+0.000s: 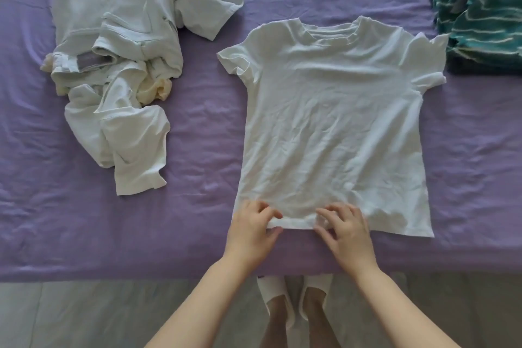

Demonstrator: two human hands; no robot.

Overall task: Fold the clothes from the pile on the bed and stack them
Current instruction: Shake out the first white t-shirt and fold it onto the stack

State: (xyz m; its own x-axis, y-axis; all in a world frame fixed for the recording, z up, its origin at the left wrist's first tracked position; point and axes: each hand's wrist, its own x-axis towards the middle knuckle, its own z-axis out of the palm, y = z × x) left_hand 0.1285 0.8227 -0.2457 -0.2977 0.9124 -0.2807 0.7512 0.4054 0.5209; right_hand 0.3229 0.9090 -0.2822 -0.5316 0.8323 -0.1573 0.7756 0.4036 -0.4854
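A white T-shirt (333, 121) lies spread flat on the purple bed (197, 150), neck away from the person. Both hands pinch its near hem: left hand (251, 230) and right hand (346, 232), each grip closed on cloth. The pile (121, 65) lies left; a folded striped stack (483, 28) sits right.

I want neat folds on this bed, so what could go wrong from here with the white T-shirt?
1. Both the left hand and right hand pinch the white T-shirt at its hem's left part; the free right corner may drag crooked.
2. Its right sleeve nearly reaches the teal striped stack and might disturb it.
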